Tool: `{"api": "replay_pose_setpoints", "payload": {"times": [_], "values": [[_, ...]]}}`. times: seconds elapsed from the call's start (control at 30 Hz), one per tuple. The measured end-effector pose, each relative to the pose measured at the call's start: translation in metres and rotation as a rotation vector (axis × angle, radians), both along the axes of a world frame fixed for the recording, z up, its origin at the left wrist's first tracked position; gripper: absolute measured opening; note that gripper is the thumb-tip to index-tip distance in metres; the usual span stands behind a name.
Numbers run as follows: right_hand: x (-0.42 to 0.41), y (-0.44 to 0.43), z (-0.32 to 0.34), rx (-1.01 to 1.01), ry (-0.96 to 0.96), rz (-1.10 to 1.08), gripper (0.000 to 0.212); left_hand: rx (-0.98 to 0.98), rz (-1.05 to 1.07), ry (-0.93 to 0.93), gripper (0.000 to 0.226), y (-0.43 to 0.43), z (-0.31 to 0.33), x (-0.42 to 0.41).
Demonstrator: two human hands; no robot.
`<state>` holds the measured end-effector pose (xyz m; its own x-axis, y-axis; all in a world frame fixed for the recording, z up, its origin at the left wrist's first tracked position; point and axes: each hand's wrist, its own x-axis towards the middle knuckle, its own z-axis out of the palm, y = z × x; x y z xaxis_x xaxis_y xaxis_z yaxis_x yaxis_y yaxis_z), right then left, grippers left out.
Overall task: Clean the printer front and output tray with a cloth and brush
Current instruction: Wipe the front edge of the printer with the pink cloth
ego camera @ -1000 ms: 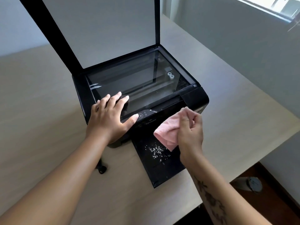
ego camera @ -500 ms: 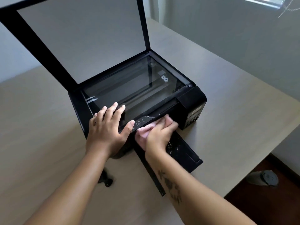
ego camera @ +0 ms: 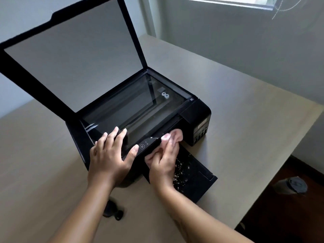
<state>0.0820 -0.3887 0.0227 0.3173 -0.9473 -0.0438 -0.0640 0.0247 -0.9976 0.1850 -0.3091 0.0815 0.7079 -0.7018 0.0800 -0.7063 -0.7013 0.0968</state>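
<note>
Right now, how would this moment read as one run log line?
step: wiping printer front | left hand: flat on printer top | right hand: presses pink cloth to front | output tray: holds white crumbs

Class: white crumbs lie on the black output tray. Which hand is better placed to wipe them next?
Right, probably: the right hand presses the pink cloth on the black printer front, beside the white crumbs on the black output tray. The left hand lies flat on the printer top.
</note>
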Motion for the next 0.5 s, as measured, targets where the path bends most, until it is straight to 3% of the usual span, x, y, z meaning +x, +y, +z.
{"api": "replay_pose_setpoints", "payload": {"times": [0.07,0.13,0.27,0.37,0.5], "values": [[-0.008,0.016,0.001,-0.127,-0.053,0.14,0.068,-0.003,-0.002,-0.005,0.076,0.001,0.0,0.0],[-0.006,0.012,-0.002,-0.147,-0.067,0.142,0.064,-0.005,-0.003,-0.004,0.075,0.0,0.0,0.0],[0.007,0.014,-0.001,0.075,-0.027,0.016,0.07,0.003,-0.006,-0.006,0.074,0.0,-0.001,0.001],[-0.001,0.032,0.005,0.047,-0.066,0.114,0.069,-0.003,-0.005,0.001,0.076,0.001,0.0,0.0],[0.012,0.012,0.004,0.106,-0.077,-0.041,0.067,-0.011,-0.01,0.005,0.077,-0.002,0.001,0.0]]}}
